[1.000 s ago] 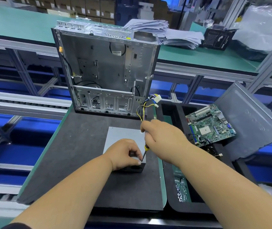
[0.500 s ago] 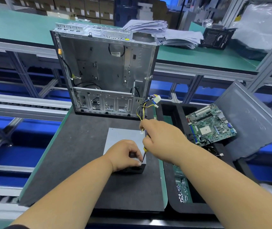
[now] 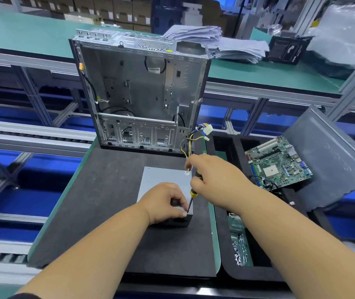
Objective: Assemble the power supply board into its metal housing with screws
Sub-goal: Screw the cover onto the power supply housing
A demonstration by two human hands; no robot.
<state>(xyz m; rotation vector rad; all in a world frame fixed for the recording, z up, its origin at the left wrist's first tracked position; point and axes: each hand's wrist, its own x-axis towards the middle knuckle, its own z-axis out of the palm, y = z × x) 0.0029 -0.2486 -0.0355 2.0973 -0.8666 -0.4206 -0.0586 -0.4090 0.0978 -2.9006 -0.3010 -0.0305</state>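
Hands meet over a gray metal box (image 3: 163,176) that lies flat on the dark mat (image 3: 99,190). We see the left hand (image 3: 164,202) resting on the near end of the box, its fingers curled, with thumb and fingertip pinched together right where the tool's tip (image 3: 187,210) comes down. We cannot tell if a screw sits between them, it is too small. The right hand (image 3: 213,178) is just beside the left hand, a bit higher and farther out. It wraps around a screwdriver (image 3: 193,190) with a black and yellow handle. The thin shaft tilts down toward the near right corner of the box.

Behind the right hand we see a bunch of yellow and black wires (image 3: 190,143) with white plugs, coming up from the far end of the box. Past both hands stands a big open computer case (image 3: 139,91), upright on the mat. To the right of the right hand a green circuit board (image 3: 277,162) leans in a black tray (image 3: 232,270), next to a gray panel (image 3: 331,156). Under the right arm, small screws (image 3: 238,249) lie in the tray.
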